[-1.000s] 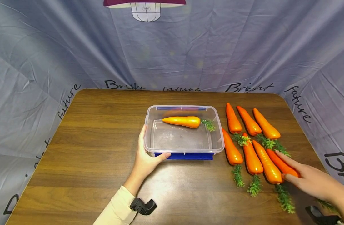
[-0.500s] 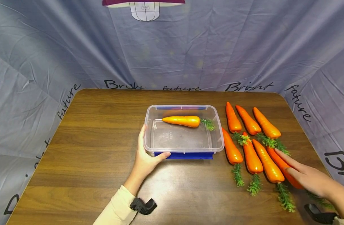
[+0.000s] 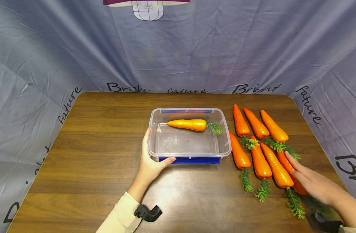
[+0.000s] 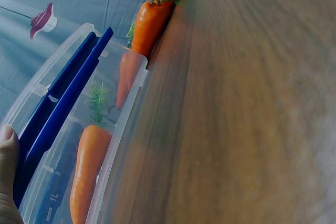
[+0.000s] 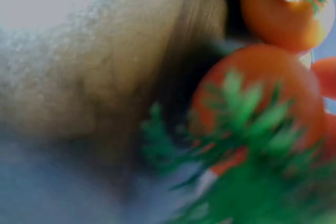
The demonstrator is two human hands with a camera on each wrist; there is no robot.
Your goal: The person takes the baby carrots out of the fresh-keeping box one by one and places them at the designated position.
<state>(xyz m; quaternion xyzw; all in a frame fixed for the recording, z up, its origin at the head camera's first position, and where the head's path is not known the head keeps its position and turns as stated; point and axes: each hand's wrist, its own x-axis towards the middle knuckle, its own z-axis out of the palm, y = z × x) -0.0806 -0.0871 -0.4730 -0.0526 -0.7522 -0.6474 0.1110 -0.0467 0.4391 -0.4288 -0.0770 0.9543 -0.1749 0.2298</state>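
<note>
My left hand (image 3: 150, 166) holds a clear plastic food container (image 3: 205, 154) at its front left corner, thumb against the front wall beside the blue latch (image 3: 196, 160). A carrot (image 3: 189, 125) with green tops lies inside, along the back wall. At the right of the table my right hand (image 3: 320, 187) grips a red-orange carrot (image 3: 285, 160), which is partly hidden under it. That carrot lies against a lighter orange carrot (image 3: 278, 168). In the right wrist view its thick end (image 5: 257, 82) and blurred green tops (image 5: 236, 182) are close to the camera.
Several more carrots lie in two rows to the container's right, among them a back-row carrot (image 3: 240, 121) and a front-row carrot (image 3: 240, 155) touching or nearly touching its right wall. A grey printed curtain (image 3: 178, 58) surrounds the wooden table (image 3: 102, 139) at the back and sides.
My right hand has shifted slightly toward me and left, and the carrot under it now lies closer along its neighbour. My left hand and the container stay in place.
</note>
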